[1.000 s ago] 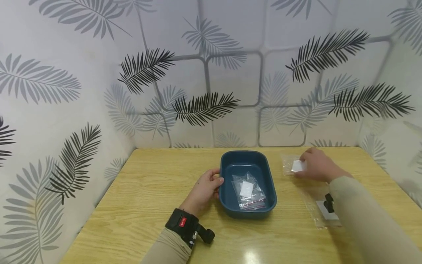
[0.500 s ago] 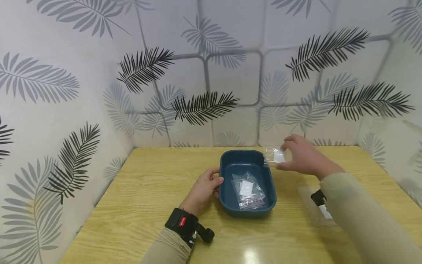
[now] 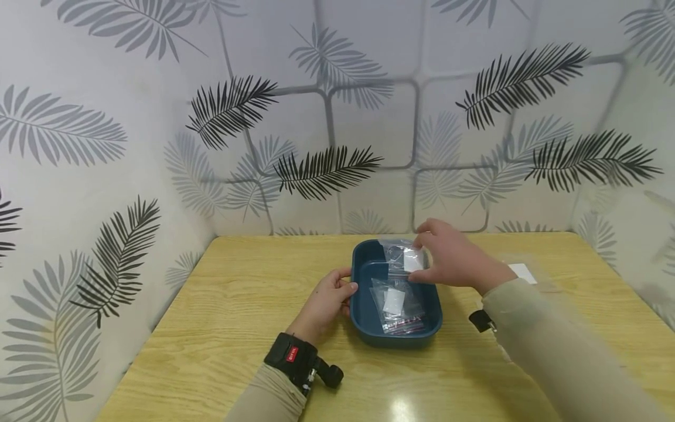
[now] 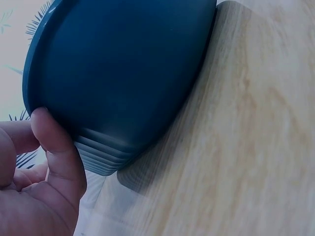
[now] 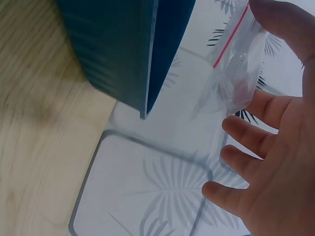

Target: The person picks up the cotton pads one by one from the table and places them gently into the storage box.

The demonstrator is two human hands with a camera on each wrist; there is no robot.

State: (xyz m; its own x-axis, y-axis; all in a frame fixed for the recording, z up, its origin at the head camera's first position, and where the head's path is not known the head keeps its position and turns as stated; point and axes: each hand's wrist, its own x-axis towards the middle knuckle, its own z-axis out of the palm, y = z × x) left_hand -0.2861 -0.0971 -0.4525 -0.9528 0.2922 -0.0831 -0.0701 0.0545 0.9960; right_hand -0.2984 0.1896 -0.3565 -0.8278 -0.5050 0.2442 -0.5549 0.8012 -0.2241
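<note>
A dark blue plastic tub [image 3: 369, 338] stands on the wooden table. My left hand [image 3: 328, 302] grips its left side, thumb at the rim and fingers against the outer wall. Above the tub's far right part, my right hand [image 3: 454, 258] pinches a clear zip-lock bag [image 3: 396, 255] between thumb and fingers. A white card shows inside this bag, and the right wrist view shows a red line on the zip-lock bag [image 5: 236, 64]. Several similar bags [image 3: 399, 310] lie on the tub's floor, the top one holding a white card.
To the right, partly behind the right forearm, another clear bag with a white card [image 3: 522, 272] lies on the table [image 3: 253, 293]. A leaf-patterned wall [image 3: 379, 129] borders the table's back. Each wrist wears a black camera strap [image 3: 292, 357].
My right hand has lifted the zip-lock bag from the table at the right and carried it left over the tub. My left hand has stayed on the tub's left side.
</note>
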